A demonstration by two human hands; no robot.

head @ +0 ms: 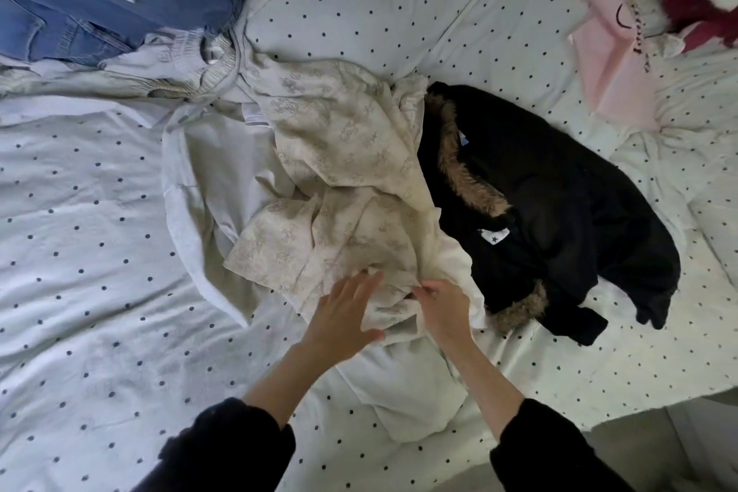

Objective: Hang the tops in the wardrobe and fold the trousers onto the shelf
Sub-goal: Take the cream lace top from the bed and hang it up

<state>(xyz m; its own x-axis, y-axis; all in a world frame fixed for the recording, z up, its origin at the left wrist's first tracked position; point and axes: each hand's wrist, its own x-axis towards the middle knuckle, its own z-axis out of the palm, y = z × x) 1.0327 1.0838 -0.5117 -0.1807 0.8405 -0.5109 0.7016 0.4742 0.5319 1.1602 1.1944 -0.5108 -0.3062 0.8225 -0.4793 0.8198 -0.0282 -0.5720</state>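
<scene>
While left hand (346,310) lies flat on cream garment (343,156), right hand (441,308) pinches its hem — black coat (559,212) beside.

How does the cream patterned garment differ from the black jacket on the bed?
The cream garment is pale with a faint printed pattern; the black jacket is plain and dark, with brown fur trim. The cream garment is being handled: the left hand lies flat on it and the right hand pinches its edge, while nothing touches the jacket. The cream garment partly overlaps the jacket's left edge. Both lie crumpled on the dotted sheet.
</scene>
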